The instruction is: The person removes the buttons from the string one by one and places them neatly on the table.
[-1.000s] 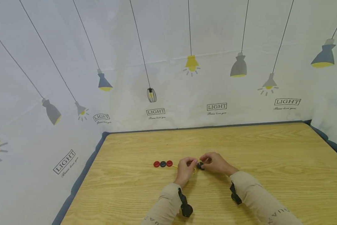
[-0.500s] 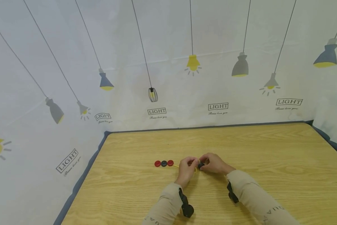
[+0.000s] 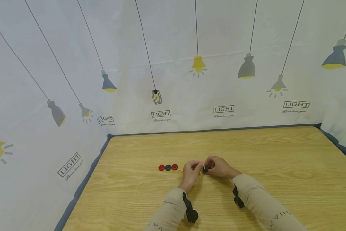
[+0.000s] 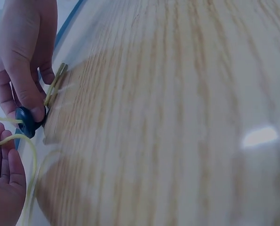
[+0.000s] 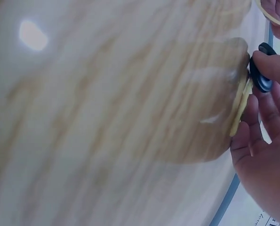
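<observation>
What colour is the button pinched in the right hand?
Dark navy button, clearest in the left wrist view.

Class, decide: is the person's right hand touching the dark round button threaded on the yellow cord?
Touching. The left wrist view shows the right hand pinching the dark round button with a fingertip on its rim; the yellow cord runs through it.

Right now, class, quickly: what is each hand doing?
Left hand: fingers pinch the yellow cord.
Right hand: fingers pinch the dark button on that cord.
</observation>
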Tool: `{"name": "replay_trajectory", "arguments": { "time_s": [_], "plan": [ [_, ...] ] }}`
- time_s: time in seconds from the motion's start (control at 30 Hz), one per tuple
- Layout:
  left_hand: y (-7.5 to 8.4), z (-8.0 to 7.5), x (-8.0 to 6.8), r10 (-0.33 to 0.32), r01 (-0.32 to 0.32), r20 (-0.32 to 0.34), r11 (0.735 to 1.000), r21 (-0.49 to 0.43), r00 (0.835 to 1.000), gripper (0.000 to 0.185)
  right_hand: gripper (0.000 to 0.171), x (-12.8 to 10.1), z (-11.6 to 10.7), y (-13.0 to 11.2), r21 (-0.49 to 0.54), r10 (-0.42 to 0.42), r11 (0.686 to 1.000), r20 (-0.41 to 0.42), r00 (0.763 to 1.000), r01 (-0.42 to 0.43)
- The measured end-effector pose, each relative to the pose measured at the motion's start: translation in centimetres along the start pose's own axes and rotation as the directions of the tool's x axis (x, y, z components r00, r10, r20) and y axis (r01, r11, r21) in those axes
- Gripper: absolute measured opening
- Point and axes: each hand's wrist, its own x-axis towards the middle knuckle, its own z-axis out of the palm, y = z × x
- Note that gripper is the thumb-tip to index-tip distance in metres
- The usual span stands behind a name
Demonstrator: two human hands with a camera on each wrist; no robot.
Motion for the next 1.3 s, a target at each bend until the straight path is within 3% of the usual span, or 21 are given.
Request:
{"name": "replay_trajectory", "arguments": {
  "time_s": [0.13, 0.43, 0.73, 1.0, 1.3],
  "plan": [
    [-0.35, -0.18, 0.06, 0.016, -0.015, -0.014, 1.000, 0.007, 1.000, 0.017, 0.016, 0.04, -0.10, 0.00, 0.013, -0.011, 1.000, 0.004, 1.000, 0.010],
    [-0.64, -0.35, 0.00, -0.021, 0.020, -0.019, 0.999, -0.029, 1.000, 0.015, 0.009, 0.00, -0.09, -0.08, 0.014, -0.005, 1.000, -0.012, 1.000, 0.005],
    [-0.90, -0.45, -0.06, -0.027, 0.027, -0.015, 1.000, -0.007, 1.000, 0.019, 0.003, -0.06, -0.20, -0.14, -0.037, -0.044, 0.998, -0.017, 0.999, 0.044],
    [-0.95, -0.41, -0.20, -0.030, 0.030, -0.008, 1.000, 0.005, 1.000, 0.018, 0.009, -0.27, -0.18, -0.14, -0.082, -0.058, 0.995, -0.058, 0.997, 0.053],
    [-1.09, -0.35, -0.16, -0.017, 0.017, -0.009, 1.000, 0.005, 1.000, 0.018, 0.004, -0.31, -0.26, 0.14, -0.081, -0.084, 0.994, -0.074, 0.994, 0.078]
  ]
}}
